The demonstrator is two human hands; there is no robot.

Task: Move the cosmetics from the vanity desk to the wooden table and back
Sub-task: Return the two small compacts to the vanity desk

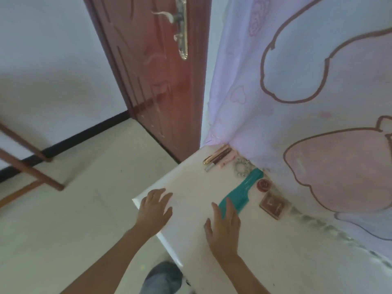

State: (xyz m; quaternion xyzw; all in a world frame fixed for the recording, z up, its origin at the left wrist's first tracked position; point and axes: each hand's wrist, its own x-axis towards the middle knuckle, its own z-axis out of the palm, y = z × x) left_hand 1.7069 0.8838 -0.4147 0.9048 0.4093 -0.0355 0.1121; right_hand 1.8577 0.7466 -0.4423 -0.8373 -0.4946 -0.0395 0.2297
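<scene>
The white surface is carrying the cosmetics in a row just beyond both grips. The left grip is hovering open at its corner, holding nothing. The right grip is spreading open, its fingertips overlapping the near end of the teal comb. Pinching the comb's thin edges should lift it cleanly. The square case and round case are lying just right of those fingertips, and the tubes farthest ahead.
</scene>
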